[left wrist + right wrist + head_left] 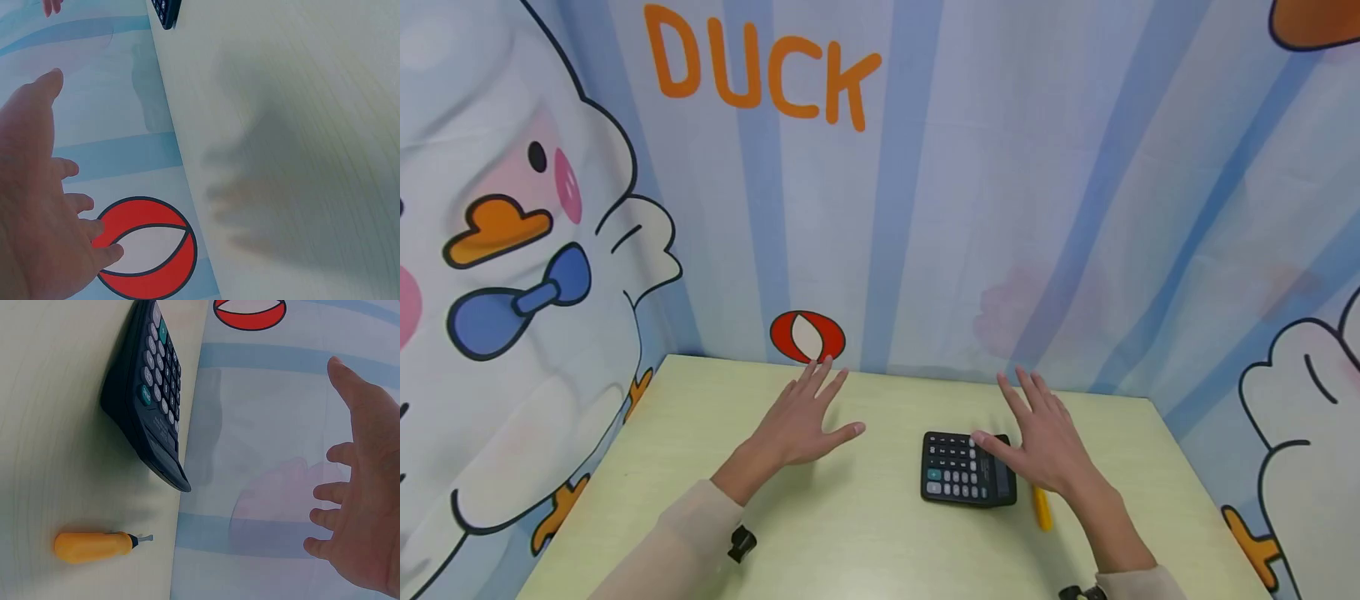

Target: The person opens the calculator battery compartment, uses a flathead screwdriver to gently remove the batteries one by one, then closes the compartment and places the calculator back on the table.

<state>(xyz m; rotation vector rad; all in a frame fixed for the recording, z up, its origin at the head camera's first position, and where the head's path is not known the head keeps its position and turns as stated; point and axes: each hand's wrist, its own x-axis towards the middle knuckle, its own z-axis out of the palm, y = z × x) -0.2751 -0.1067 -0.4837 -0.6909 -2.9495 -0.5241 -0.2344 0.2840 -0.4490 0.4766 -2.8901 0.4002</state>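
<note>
A black calculator (955, 471) with grey and teal keys lies on the pale table, turned sideways. To its right is a small screwdriver (94, 546) with a yellow handle and short metal tip; in the head view its yellow handle (1042, 508) is partly covered by my right arm. My right hand (1047, 442) hovers above the calculator's right side with fingers spread, holding nothing. Over the table to the left, my left hand (797, 421) is held up with its fingers spread, also holding nothing; its shadow falls on the tabletop in the left wrist view.
The pale wooden table (865, 542) ends at a fabric backdrop (970, 208) printed with ducks, blue stripes and a red-and-white ball (827, 337). Backdrop fabric also rises along both sides. Black wrist cameras (742, 543) sit at the sleeves.
</note>
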